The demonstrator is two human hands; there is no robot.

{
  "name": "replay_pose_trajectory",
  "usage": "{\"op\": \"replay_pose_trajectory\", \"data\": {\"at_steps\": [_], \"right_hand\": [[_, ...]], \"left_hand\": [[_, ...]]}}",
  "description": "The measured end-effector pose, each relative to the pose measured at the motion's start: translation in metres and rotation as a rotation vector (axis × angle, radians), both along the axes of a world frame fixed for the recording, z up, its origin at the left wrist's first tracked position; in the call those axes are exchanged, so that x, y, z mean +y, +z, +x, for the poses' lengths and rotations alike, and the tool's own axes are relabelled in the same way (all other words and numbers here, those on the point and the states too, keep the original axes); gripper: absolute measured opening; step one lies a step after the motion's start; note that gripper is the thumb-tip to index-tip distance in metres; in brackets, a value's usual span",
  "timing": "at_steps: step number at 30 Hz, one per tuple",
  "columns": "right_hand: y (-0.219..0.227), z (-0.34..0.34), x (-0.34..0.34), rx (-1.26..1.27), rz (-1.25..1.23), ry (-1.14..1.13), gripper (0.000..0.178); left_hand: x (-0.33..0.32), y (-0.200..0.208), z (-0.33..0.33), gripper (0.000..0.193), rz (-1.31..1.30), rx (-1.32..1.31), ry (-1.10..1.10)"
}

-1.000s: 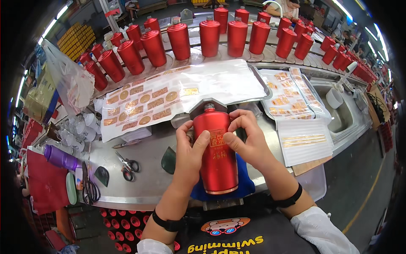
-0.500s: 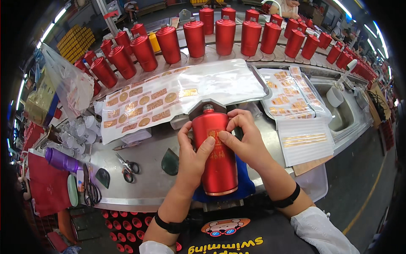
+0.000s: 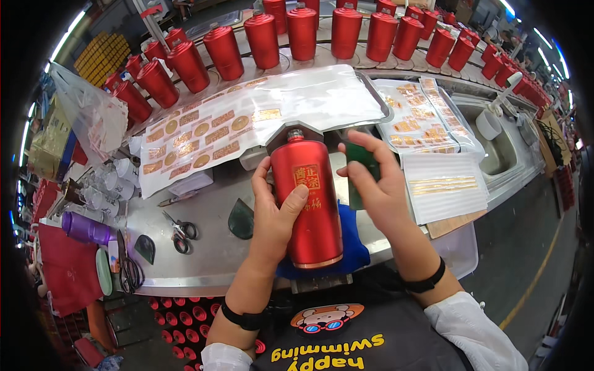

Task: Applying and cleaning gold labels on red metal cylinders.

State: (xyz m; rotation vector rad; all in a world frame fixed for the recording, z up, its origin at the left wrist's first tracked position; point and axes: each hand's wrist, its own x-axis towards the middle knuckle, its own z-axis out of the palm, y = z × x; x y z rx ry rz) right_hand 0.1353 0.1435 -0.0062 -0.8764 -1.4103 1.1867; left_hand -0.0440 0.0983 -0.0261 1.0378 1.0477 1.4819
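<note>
A red bottle (image 3: 317, 229) with gold lettering lies at a tilt in front of me, its neck toward a metal rest (image 3: 276, 140) and its base over a blue cloth (image 3: 354, 238). My left hand (image 3: 272, 210) grips the bottle's left side, thumb across its front below the gold emblem. Just right of the bottle, my right hand (image 3: 387, 191) pinches a flat dark green scraper (image 3: 359, 154) between thumb and fingers. Another dark green scraper (image 3: 241, 219) rests on the steel bench to the left.
Behind the bench, red bottles (image 3: 262, 40) line a conveyor. Sheets of gold stickers (image 3: 204, 133) cover the bench's far side, with more stickers (image 3: 421, 127) on the right. Scissors (image 3: 181, 232), a purple bottle (image 3: 86, 227) and clear cups lie left; a sink (image 3: 498, 164) is right.
My right hand has left the bottle's front and now holds a green scraper to its right. My left hand stays on the bottle. The whole view has shifted slightly.
</note>
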Motion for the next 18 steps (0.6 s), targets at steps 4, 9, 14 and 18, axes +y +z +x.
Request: {"op": "replay_pose_trajectory", "data": {"at_steps": [4,9,14,18], "right_hand": [[0.013,0.016,-0.029,0.061,-0.155,0.045,0.040],[0.014,0.017,-0.059,-0.008,-0.234,0.166,0.037],[0.009,0.009,-0.067,-0.088,-0.176,0.171,0.034],[0.008,0.006,-0.070,-0.136,-0.169,0.152,0.033]], "left_hand": [[-0.001,-0.002,0.001,0.082,0.025,0.012,0.006],[-0.001,-0.004,0.003,0.081,0.046,0.057,0.043],[-0.001,-0.005,0.003,0.079,0.061,0.075,0.035],[0.000,-0.006,0.002,0.078,0.035,0.068,0.040]]}}
